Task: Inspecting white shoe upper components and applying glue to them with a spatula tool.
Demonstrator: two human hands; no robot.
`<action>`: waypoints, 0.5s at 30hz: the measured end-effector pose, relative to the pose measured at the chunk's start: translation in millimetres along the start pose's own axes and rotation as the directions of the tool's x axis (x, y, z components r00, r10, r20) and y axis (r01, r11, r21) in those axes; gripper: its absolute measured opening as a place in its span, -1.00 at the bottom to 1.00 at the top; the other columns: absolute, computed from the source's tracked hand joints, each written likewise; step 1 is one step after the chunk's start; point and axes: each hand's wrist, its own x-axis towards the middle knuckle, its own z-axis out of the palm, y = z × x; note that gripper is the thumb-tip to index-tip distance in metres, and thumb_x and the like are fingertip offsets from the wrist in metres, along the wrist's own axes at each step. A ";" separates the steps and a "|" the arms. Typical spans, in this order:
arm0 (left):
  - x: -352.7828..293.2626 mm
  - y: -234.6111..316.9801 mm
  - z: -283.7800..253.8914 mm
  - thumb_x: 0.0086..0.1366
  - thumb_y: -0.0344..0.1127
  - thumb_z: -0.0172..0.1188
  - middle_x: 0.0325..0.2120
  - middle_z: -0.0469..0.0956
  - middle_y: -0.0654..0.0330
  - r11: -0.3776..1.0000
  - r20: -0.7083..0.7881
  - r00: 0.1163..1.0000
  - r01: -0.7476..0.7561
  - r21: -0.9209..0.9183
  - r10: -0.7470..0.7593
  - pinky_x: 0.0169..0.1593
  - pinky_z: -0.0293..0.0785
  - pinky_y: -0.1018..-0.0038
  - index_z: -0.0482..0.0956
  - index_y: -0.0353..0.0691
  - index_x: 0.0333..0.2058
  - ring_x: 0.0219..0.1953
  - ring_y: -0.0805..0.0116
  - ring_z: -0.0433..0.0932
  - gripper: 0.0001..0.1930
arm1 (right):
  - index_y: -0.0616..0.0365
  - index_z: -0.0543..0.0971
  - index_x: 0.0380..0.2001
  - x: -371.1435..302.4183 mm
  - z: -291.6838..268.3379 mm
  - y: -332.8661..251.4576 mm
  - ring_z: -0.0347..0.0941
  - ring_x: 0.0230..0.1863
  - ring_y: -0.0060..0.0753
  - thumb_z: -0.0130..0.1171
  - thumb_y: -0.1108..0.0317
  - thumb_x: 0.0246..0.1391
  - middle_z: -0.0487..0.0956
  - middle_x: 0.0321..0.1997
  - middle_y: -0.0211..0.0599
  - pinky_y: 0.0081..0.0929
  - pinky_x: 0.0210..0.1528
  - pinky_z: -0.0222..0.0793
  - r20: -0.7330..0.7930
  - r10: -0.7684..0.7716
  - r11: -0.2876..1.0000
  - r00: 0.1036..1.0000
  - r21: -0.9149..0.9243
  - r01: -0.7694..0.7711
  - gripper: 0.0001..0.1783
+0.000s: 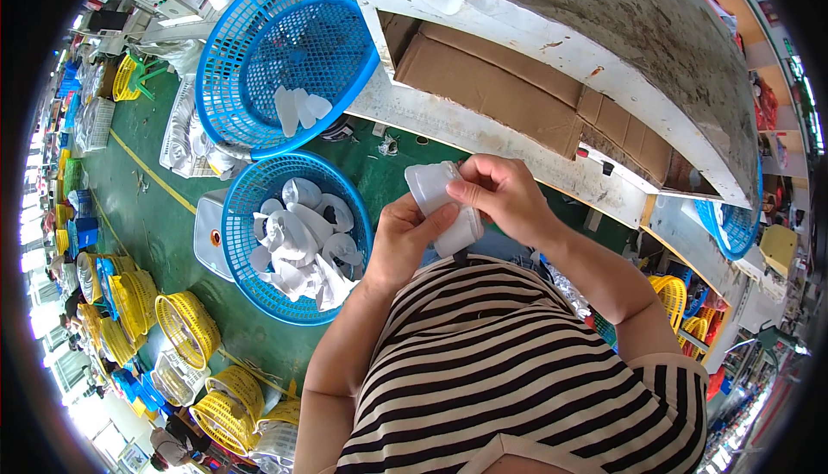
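Note:
In front of my striped shirt, both hands hold a white, curved, moulded piece [429, 183]. My left hand [402, 239] is closed on its left side, the thumb lying across the middle. My right hand [507, 196] pinches its right edge between thumb and fingers. The lower part of the white piece shows beneath my thumbs; I cannot tell whether it is one piece or two together. Just left of my hands stands a round blue basket [363, 260] with several similar white curved pieces [297, 234] heaped inside.
A larger blue basket [226, 51] sits farther off, holding a few flat white pieces [300, 109]. Ahead is a worn white bench [535, 21] with a brown cardboard-lined opening [492, 77]. Yellow baskets [188, 329] stand on the green floor [155, 224] at the left.

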 end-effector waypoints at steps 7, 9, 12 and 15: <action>3.7 -13.5 -7.8 0.34 -0.32 0.12 -0.24 0.58 0.24 0.999 -0.074 0.996 0.053 0.003 -0.052 -0.16 0.46 0.55 0.49 -0.33 -0.05 -0.24 0.53 0.52 -0.72 | 0.23 0.53 -0.26 3.4 -2.1 7.9 0.27 -0.54 -0.79 0.12 0.27 0.20 0.44 -0.51 -0.56 -0.75 -0.53 0.20 0.081 0.058 0.998 0.995 0.004 -0.059 -0.78; 3.5 -17.8 -7.3 0.37 -0.28 0.07 -0.19 0.56 0.21 0.996 -0.062 0.996 0.054 -0.071 -0.059 -0.11 0.48 0.51 0.43 -0.33 0.01 -0.20 0.49 0.53 -0.68 | 0.24 0.52 -0.24 6.3 2.1 11.6 0.26 -0.53 -0.81 0.10 0.29 0.21 0.44 -0.50 -0.58 -0.76 -0.53 0.18 0.057 0.011 0.999 0.998 -0.048 -0.008 -0.79; 0.8 -6.0 -6.9 0.41 -0.23 0.00 -0.13 0.53 0.16 0.951 0.036 0.996 0.087 -0.298 -0.079 -0.05 0.50 0.45 0.35 -0.34 0.08 -0.14 0.41 0.54 -0.63 | 0.29 0.53 -0.21 11.0 -2.4 9.8 0.36 -0.40 -0.73 0.11 0.33 0.19 0.52 -0.42 -0.45 -0.68 -0.41 0.29 0.071 0.089 0.992 0.994 0.078 -0.094 -0.78; -2.0 1.9 -12.2 0.40 -0.27 -0.01 -0.10 0.51 0.10 0.945 0.052 0.996 0.090 -0.315 -0.077 0.00 0.52 0.37 0.31 -0.38 0.10 -0.10 0.33 0.56 -0.62 | 0.28 0.52 -0.17 10.0 -3.5 9.6 0.35 -0.42 -0.73 0.06 0.26 0.23 0.50 -0.42 -0.47 -0.68 -0.41 0.30 0.117 0.060 0.991 0.991 0.115 -0.074 -0.72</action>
